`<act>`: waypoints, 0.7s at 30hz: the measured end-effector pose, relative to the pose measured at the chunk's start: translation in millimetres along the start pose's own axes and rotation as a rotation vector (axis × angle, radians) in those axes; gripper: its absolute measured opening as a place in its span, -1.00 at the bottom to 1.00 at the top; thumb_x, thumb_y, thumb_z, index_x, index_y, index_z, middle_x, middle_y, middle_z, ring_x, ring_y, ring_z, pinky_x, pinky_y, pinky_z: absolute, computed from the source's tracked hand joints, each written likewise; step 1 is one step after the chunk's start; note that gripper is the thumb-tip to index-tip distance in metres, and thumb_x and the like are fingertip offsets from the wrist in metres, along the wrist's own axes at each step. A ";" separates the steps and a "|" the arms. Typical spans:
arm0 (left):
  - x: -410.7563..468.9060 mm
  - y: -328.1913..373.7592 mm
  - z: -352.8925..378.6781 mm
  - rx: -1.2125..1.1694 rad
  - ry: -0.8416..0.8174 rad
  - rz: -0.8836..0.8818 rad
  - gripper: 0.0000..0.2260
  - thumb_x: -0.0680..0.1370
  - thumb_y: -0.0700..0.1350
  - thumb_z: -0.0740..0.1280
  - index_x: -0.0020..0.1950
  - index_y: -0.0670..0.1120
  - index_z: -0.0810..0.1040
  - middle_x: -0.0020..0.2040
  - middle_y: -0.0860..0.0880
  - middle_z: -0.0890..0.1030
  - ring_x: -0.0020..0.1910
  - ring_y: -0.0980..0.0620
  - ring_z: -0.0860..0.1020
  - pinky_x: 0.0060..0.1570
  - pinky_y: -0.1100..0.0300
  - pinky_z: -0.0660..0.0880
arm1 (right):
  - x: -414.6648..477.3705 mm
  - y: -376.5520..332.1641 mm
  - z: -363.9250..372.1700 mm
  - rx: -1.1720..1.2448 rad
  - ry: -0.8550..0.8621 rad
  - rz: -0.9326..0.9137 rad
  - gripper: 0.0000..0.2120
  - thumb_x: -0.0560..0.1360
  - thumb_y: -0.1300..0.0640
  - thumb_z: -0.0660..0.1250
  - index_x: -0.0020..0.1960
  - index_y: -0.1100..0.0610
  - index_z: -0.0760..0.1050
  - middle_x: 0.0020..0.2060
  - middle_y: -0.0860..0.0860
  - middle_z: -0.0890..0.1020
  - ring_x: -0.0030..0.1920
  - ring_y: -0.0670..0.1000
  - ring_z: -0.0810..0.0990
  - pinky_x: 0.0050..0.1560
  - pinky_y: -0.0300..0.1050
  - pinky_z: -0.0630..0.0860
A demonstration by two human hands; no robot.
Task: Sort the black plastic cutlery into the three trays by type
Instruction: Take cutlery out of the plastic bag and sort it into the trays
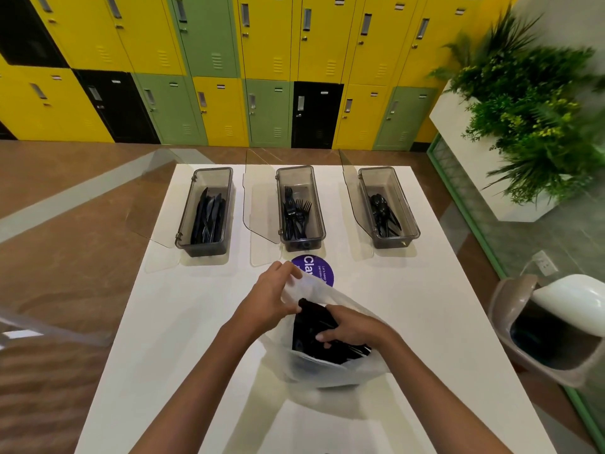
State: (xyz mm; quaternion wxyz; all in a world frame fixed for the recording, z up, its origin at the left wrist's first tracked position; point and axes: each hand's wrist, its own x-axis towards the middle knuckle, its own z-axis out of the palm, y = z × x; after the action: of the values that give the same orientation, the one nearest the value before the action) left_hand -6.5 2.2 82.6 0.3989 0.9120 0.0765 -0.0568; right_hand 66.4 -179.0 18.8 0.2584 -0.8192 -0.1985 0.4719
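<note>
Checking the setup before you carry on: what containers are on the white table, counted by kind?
Clear trays: 3 (knife tray, fork tray, spoon tray)
White plastic bag: 1, with unsorted black cutlery inside
Total: 4

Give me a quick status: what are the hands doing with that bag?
Left hand holds the bag mouth open. Right hand inside, gripping black cutlery. Knife tray, fork tray, spoon tray part-filled, lids open. Only a flat sticker between.
</note>
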 end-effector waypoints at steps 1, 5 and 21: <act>0.9 -1.3 -0.6 0.022 0.010 0.008 -0.62 0.44 -0.27 0.44 0.19 -0.03 0.43 0.08 0.02 0.43 -0.01 0.05 0.44 -0.28 0.44 0.39 | -4.6 -1.3 -2.8 0.003 -0.021 0.000 -0.76 0.53 0.13 0.34 0.15 0.13 0.39 -0.21 -0.08 0.61 -0.14 -0.05 0.61 -0.01 -0.20 0.52; 7.3 -11.0 -5.9 0.191 0.059 0.061 -0.49 0.44 -0.51 0.22 0.25 -0.02 0.44 0.08 0.02 0.41 -0.06 0.06 0.44 -0.31 0.41 0.37 | -24.1 -4.0 -12.8 -0.008 -0.081 -0.012 -0.84 0.56 0.14 0.31 0.05 0.09 0.33 -0.20 -0.07 0.57 -0.22 -0.11 0.55 -0.22 -0.30 0.43; 2.5 0.0 -2.5 -0.032 0.256 0.149 -0.71 0.60 0.08 0.14 0.23 0.09 0.54 0.36 0.07 0.40 0.35 0.12 0.29 0.37 0.06 0.19 | -53.4 -36.5 -46.4 0.933 0.036 -0.455 -0.90 0.55 0.23 0.29 0.04 0.23 0.49 -0.17 0.08 0.55 -0.12 0.04 0.60 0.07 -0.07 0.55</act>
State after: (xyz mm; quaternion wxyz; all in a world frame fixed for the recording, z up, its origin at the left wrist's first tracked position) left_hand -4.0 4.4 83.8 0.4036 0.9085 0.0597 0.0907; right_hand 78.6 -191.6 96.4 0.6955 -0.5610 -0.1358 0.4279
